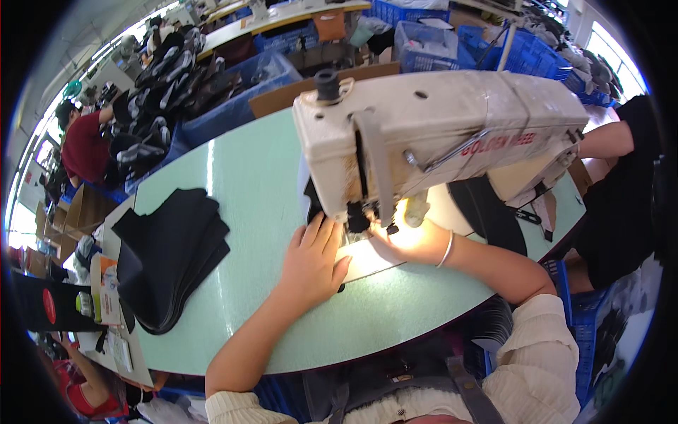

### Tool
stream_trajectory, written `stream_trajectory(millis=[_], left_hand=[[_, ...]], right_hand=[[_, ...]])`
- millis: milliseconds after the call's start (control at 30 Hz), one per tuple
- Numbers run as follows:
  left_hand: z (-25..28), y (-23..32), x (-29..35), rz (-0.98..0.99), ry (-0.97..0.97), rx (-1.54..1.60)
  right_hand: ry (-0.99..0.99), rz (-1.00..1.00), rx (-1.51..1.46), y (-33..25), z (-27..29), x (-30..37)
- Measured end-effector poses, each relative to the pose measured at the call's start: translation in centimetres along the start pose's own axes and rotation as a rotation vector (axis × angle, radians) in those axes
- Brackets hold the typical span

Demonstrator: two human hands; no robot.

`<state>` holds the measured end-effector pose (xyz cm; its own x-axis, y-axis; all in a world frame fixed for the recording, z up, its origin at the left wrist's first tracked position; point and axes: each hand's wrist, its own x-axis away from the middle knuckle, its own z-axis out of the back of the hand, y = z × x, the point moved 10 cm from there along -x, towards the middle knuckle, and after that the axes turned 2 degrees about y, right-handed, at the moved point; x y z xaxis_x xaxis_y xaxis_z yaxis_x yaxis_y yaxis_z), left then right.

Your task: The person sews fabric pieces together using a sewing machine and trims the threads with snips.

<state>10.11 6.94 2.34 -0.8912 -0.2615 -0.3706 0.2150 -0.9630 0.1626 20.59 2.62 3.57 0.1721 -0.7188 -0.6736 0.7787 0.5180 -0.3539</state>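
A cream-white sewing machine (452, 131) stands over the pale green table (258, 169), its lamp lighting the needle area. My left hand (311, 256) lies flat left of the needle, fingers stretched forward and thumb out to the side. Ahead of its fingertips a dark piece of material (311, 198) shows, partly hidden by the machine head. Close to the right of the needle is my right hand (413, 239), a white bangle on its wrist. Glare and the machine head hide most of its fingers, so I cannot see whether it holds anything.
A stack of black cut pieces (169, 254) lies on the table's left. More black material (487, 212) and small black thread snips (526, 215) lie at the right. Blue crates (424, 46) stand beyond the table. A person in black (621, 205) is at the right, another in dark red (85, 145) far left.
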Motion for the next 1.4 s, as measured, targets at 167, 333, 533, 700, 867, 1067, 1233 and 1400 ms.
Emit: stream_trajectory(millis=[167, 333, 533, 700, 867, 1067, 1233, 1400], left_hand=[[0.0, 0.3, 0.1, -0.007, -0.006, 0.003], [6.0, -5.5, 3.7, 0.044, -0.031, -0.324], [16.5, -21.8, 15.0, 0.751, 0.063, -0.640], [15.7, -26.1, 17.6, 0.830, -0.068, -0.472], [15.4, -24.0, 16.6, 0.751, -0.103, -0.536], [15.0, -24.0, 16.0, 0.843, -0.227, -0.587], [15.4, -24.0, 15.7, 0.798, -0.149, -0.462], [15.7, -24.7, 15.7, 0.763, -0.133, -0.528]], right_hand=[[0.008, 0.225, 0.345, -2.7, 0.9, 0.4], [0.054, 0.170, 0.583, -2.5, 7.0, 2.3], [-0.232, -0.733, 0.765, 8.5, 15.0, 8.6], [-0.195, -0.641, 0.712, 8.8, 13.8, 7.3], [-0.540, -1.006, 0.656, 11.6, 13.7, 9.1], [-0.253, -0.739, 0.750, 9.0, 14.0, 7.7], [-0.142, -0.594, 0.845, 7.5, 13.4, 8.3], [-0.173, -0.385, 0.626, 3.3, 12.9, 4.7]])
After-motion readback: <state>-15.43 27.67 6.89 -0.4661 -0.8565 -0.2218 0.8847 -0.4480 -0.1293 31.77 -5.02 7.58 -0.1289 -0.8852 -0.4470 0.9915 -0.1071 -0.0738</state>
